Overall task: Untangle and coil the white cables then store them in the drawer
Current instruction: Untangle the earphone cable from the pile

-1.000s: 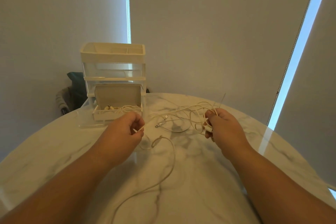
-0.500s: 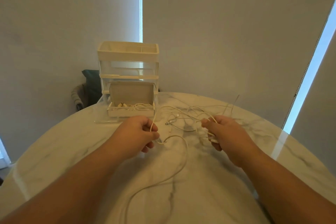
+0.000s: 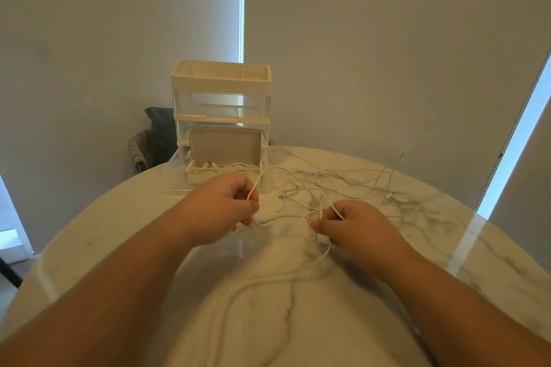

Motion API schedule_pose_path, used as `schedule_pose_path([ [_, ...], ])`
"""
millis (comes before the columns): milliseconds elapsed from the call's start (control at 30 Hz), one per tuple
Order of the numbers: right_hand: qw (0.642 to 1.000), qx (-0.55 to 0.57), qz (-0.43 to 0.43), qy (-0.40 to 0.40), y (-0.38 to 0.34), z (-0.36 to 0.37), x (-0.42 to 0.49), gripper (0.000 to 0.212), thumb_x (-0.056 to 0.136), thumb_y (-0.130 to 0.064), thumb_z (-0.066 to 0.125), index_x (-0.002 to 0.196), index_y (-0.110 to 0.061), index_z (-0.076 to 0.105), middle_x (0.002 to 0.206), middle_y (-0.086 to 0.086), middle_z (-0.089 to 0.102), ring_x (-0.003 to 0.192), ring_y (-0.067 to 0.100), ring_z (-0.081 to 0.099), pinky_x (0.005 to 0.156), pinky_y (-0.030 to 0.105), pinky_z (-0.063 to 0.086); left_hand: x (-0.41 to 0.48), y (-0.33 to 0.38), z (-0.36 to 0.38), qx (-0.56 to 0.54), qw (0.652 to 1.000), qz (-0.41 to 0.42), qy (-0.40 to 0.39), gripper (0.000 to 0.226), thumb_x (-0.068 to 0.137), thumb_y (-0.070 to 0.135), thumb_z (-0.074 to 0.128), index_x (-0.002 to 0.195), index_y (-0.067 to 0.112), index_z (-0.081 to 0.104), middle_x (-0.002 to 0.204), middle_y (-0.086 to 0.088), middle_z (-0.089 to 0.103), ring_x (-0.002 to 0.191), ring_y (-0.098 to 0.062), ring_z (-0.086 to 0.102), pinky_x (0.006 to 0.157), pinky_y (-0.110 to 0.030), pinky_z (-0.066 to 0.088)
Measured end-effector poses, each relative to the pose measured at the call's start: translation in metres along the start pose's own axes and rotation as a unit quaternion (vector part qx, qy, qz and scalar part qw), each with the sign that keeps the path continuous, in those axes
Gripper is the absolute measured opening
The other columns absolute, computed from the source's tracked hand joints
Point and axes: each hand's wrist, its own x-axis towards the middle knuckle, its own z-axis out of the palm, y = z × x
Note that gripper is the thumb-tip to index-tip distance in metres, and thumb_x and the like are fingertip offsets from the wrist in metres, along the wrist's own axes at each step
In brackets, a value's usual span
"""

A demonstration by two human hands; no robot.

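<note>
Above the marble table (image 3: 298, 322), the left hand (image 3: 222, 207) curls its fingers, pinching a loop of the white cables (image 3: 328, 185); the right hand (image 3: 354, 226) pinches a knotted stretch. The remaining tangle sprawls on the table, just right of the open drawer (image 3: 179, 185) (clear plastic)

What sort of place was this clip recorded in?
Probably a room in a home, perhaps a dining corner: a round marble-look table, drawn roller blinds, and a small plastic drawer organizer with white cables spread beside it.
</note>
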Motion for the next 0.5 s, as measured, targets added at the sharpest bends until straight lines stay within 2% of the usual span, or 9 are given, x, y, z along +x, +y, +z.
schedule_pose_path([
  [133,0.997,-0.026,0.005,0.067,0.008,-0.005,0.011,0.022,0.086,-0.030,0.073,0.073,-0.014,0.066,0.061,-0.004,0.062,0.059,0.014,0.054,0.057,0.029,0.038,-0.005,0.005,-0.003,0.049,0.998,0.021,-0.031,0.010,0.092,0.019,0.065,0.091,0.029,0.066,0.089,0.006,0.069,0.080,-0.009,0.067,0.079,-0.030,0.058],
  [267,0.993,-0.026,-0.008,0.118,0.013,-0.008,0.018,0.021,0.091,-0.031,0.068,0.077,-0.016,0.065,0.071,0.003,0.067,0.067,0.018,0.058,0.057,0.030,0.040,-0.006,0.009,0.002,0.035,0.999,0.016,-0.025,0.013,0.094,0.017,0.061,0.089,0.028,0.063,0.094,0.005,0.067,0.086,-0.014,0.065,0.073,-0.025,0.055],
  [333,0.990,-0.014,-0.006,0.141,0.015,-0.009,0.020,0.020,0.092,-0.033,0.066,0.078,-0.018,0.064,0.073,0.003,0.066,0.069,0.019,0.059,0.058,0.031,0.041,-0.007,0.008,0.005,0.019,0.999,0.015,-0.031,0.012,0.090,0.016,0.064,0.089,0.028,0.062,0.098,0.006,0.066,0.092,-0.015,0.065,0.078,-0.029,0.058],
  [400,0.990,0.000,-0.003,0.140,0.018,-0.009,0.022,0.021,0.092,-0.036,0.067,0.078,-0.020,0.065,0.073,0.001,0.067,0.070,0.018,0.060,0.061,0.031,0.043,-0.008,0.008,0.008,0.005,0.999,0.023,-0.047,0.014,0.086,0.018,0.070,0.091,0.026,0.059,0.101,0.008,0.066,0.095,-0.012,0.065,0.083,-0.032,0.058],
  [500,0.994,0.011,-0.005,0.110,0.019,-0.007,0.022,0.025,0.090,-0.040,0.069,0.076,-0.019,0.065,0.068,-0.002,0.064,0.064,0.015,0.056,0.062,0.032,0.044,-0.007,0.008,0.014,0.016,0.998,0.034,-0.048,0.024,0.081,0.020,0.075,0.091,0.021,0.054,0.100,0.011,0.067,0.092,-0.009,0.065,0.083,-0.034,0.058],
])
